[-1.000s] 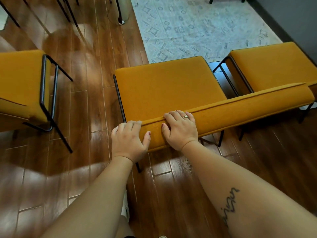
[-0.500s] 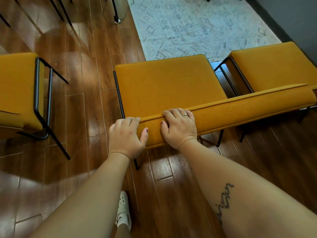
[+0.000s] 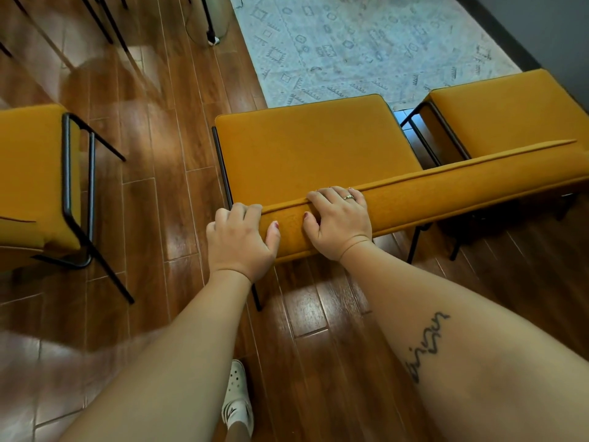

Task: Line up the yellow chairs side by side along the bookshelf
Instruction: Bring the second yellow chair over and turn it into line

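Three chairs, mustard-yellow upholstery on thin black metal frames, all upright on the wood floor (image 3: 153,218). The middle chair (image 3: 312,148) has its backrest nearest the camera, with the left hand (image 3: 239,240) and right hand (image 3: 338,224) gripping that backrest's left end. The right chair (image 3: 510,122) stands just beside it across a narrow gap. The left chair (image 3: 32,173) stands well apart, partly out of view.

Chair (image 3: 314,148): matt woven cloth upholstery, piped seams; frame (image 3: 221,167): black metal tube, satin; floor (image 3: 153,199): glossy wood planks; rug (image 3: 360,43): matt patterned textile.
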A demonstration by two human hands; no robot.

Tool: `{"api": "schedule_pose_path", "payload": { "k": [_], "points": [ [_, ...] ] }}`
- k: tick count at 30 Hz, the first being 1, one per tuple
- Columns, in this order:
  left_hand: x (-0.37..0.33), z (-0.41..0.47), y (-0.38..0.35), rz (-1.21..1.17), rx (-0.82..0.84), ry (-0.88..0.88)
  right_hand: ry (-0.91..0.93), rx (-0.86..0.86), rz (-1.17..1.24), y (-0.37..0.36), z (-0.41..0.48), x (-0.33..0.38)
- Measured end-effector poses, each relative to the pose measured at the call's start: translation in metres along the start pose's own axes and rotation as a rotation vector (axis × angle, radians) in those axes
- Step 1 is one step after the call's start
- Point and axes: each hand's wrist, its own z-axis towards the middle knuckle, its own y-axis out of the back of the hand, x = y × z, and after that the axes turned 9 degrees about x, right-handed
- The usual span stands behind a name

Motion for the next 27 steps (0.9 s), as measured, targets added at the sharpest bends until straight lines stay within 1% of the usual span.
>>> {"api": "schedule_pose_path", "payload": {
  "k": [7,15,22,27],
  "points": [
    [-0.003,0.015,0.004,0.022,0.018,0.032,-0.001,0.046,-0.003,0.002,0.017,-0.006],
    [-0.008,0.035,0.002,0.018,0.0,0.019,-0.011,0.085,-0.019,0.007,0.036,-0.016],
    [-0.008,0.053,0.001,0.021,0.014,0.002,-0.029,0.075,-0.036,0.008,0.051,-0.021],
    [-0.006,0.063,0.004,0.011,0.036,-0.009,-0.048,0.104,-0.041,0.009,0.059,-0.022]
  ]
}}
